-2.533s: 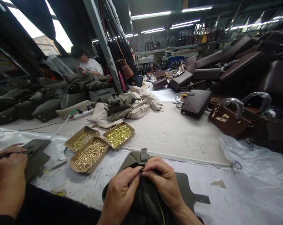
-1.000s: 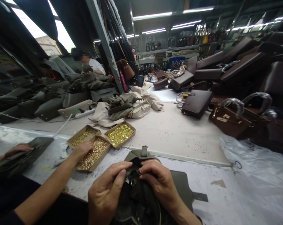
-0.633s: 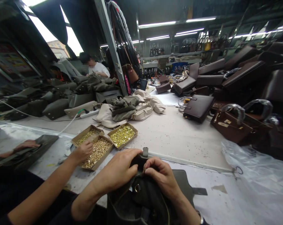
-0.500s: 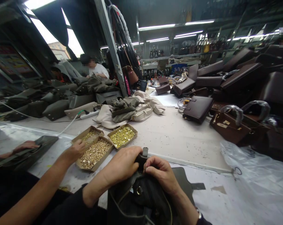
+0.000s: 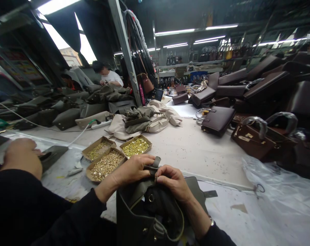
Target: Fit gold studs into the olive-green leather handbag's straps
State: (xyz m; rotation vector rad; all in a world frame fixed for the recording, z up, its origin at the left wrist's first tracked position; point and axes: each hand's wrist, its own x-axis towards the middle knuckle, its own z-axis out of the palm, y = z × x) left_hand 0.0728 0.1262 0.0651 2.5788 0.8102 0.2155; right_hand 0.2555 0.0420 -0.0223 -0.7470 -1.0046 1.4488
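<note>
- The left hand [image 5: 135, 167] is closed over the rim of an olive bag [image 5: 130, 212], fingers lying across the outside beside a short strap loop [image 5: 157, 160].
- The right hand [image 5: 172, 181] is pinched nearly shut, thumb against forefinger, at the same rim; a small piece [image 5: 156, 178] sits at the fingertips, too tiny to identify.
- The two hands are just beside each other, at the far edge of the bag.
- The bag stands on the near side of the table [image 5: 188, 150], directly before the person, mouth open, with zip edging and a metal ring [image 5: 151, 197] showing inside; its flap [image 5: 196, 184] spreads to the right.
- Beyond the left forearm, three cardboard trays [image 5: 116, 169] touch one another, filled with gold-coloured metal bits.
- At far left, a co-worker's hand [image 5: 23, 155] is by another olive piece [image 5: 56, 155]; its grip cannot be told.
- A wall poster [image 5: 18, 66] at upper left carries coloured blocks; any writing is too blurred to read.
</note>
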